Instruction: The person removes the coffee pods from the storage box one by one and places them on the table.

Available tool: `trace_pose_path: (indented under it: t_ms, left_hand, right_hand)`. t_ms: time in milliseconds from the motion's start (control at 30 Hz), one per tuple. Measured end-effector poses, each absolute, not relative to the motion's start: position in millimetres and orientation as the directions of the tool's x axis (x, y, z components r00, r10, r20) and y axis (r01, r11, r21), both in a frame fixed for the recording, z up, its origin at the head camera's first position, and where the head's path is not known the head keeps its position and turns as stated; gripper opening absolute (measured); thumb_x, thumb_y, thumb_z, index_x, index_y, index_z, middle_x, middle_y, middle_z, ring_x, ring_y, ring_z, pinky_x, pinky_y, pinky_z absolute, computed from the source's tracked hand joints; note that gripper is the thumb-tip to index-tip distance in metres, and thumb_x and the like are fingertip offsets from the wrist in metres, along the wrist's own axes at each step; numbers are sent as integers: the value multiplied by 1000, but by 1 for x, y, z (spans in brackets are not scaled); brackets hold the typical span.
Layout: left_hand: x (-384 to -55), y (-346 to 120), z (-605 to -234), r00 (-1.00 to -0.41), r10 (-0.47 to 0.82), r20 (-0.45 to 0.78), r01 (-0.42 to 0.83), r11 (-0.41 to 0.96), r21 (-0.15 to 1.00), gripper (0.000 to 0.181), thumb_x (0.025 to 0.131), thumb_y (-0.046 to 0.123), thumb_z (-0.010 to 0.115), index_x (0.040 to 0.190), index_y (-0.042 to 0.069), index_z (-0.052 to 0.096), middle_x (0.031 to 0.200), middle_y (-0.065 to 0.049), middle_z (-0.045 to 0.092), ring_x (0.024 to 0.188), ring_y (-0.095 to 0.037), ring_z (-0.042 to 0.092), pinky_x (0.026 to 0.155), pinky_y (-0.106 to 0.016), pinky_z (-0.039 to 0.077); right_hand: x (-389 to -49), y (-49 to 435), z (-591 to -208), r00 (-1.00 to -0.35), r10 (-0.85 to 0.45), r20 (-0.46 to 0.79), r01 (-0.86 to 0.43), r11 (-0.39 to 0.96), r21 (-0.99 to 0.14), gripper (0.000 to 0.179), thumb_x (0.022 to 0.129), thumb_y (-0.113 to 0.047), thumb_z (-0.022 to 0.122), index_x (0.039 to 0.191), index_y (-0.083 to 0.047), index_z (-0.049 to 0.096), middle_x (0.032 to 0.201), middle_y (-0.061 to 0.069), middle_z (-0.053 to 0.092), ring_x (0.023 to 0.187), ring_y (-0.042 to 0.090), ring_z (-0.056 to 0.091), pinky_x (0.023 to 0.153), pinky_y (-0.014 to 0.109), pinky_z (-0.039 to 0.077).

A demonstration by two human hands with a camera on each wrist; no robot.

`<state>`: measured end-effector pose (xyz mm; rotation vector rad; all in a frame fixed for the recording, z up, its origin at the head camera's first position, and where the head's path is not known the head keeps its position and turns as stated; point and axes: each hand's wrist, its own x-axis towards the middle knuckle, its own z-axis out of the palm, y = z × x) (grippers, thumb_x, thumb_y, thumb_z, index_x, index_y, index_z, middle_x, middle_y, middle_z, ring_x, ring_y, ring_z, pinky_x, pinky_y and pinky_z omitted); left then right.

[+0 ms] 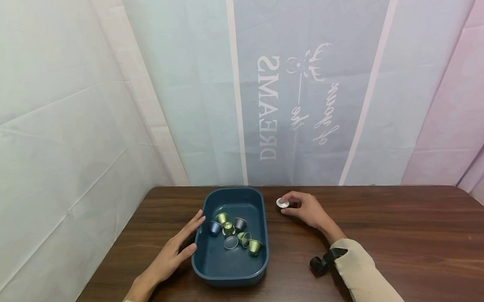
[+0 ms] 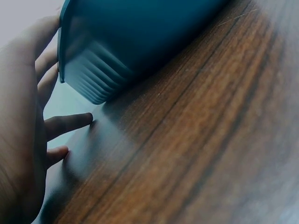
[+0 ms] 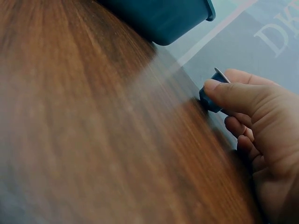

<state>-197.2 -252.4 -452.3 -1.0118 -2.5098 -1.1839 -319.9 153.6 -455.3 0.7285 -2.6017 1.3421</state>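
A coffee capsule [image 3: 211, 101], dark blue with a pale silvery lid, is pinched between thumb and fingers of my right hand [image 1: 309, 212]. It stands lid up, close over the table to the right of a dark blue plastic bin [image 1: 232, 278]. Along the bin's left side lies my left hand [image 1: 169, 256], fingers extended against the rim and thumb apart. Inside the bin are several capsules: green ones such as this upright one [image 1: 255, 246], a blue one [image 1: 215, 228] and a dark grey one [image 1: 240, 223]. One capsule [image 1: 231, 242] shows its round lid.
The bin stands on a brown wood-grain table [image 1: 414, 233], near its back edge. Behind the table hangs a pale curtain [image 1: 198, 103] with white stripes and mirrored lettering. Another white cloth [image 1: 60, 133] hangs on the left. A black camera mount [image 1: 327, 260] sits at my right wrist.
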Motion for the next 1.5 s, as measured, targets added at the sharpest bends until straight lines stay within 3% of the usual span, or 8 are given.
trace_pose_path:
  t_ms: [133, 333, 467, 833, 1100, 1333, 1500]
  left_hand:
    - [-196, -251, -451, -758, 497, 423, 642, 448, 623, 59, 98, 4, 48, 152, 12, 27, 159, -8, 15, 143, -25, 20, 110, -34, 24]
    - [-197, -249, -450, -767, 486, 419, 635, 475, 610, 60, 97, 6, 49, 152, 14, 27, 159, -7, 16, 142, -24, 22, 103, -59, 28]
    - [-196, -250, -450, -771, 481, 418, 631, 482, 608, 62, 96, 6, 50, 152, 15, 27, 158, -7, 17, 142, -24, 22, 98, -67, 28]
    - [-196, -252, -451, -793, 459, 399, 601, 485, 636, 60, 97, 6, 50, 152, 15, 28, 159, -1, 17, 142, -23, 23, 98, -67, 27]
    - [-198, -250, -451, -785, 474, 400, 610, 476, 633, 61, 98, 6, 49, 153, 17, 26, 159, -3, 15, 142, -24, 21, 101, -62, 27]
    - [-195, -247, -446, -787, 475, 393, 603, 464, 649, 62, 96, 2, 49, 153, 14, 26, 159, -6, 15, 143, -26, 20, 100, -67, 26]
    - [-198, -248, -451, -791, 472, 389, 599, 466, 652, 61, 97, 3, 48, 152, 13, 26, 159, -5, 14, 143, -24, 19, 99, -67, 25]
  right_hand:
    - [-321, 155, -455, -867, -369, 334, -485, 481, -730, 23, 80, -23, 79, 102, -25, 70, 94, -8, 67, 86, 11, 63, 75, 30, 50]
    - [-321, 155, -456, -857, -371, 357, -505, 474, -721, 24, 79, -21, 80, 102, -25, 70, 94, -8, 67, 85, 12, 62, 74, 30, 50]
    - [-320, 153, -457, -855, -373, 362, -509, 466, -723, 26, 79, -19, 80, 102, -25, 70, 96, -8, 67, 85, 11, 62, 73, 28, 50]
    - [-317, 151, -453, -840, -402, 365, -529, 458, -714, 41, 78, -26, 81, 116, -20, 67, 107, -7, 65, 88, 14, 58, 70, 28, 47]
    - [-316, 156, -452, -826, -422, 373, -546, 437, -715, 47, 79, -25, 80, 122, -15, 64, 134, 7, 54, 94, 20, 54, 73, 30, 45]
    - [-293, 151, -420, -821, -444, 359, -533, 369, -761, 52, 79, -11, 79, 126, -5, 58, 145, 19, 37, 103, 41, 49, 80, 53, 45]
    - [-292, 151, -416, -824, -429, 370, -534, 372, -759, 52, 80, -13, 79, 127, -5, 57, 146, 19, 34, 102, 42, 49, 79, 53, 45]
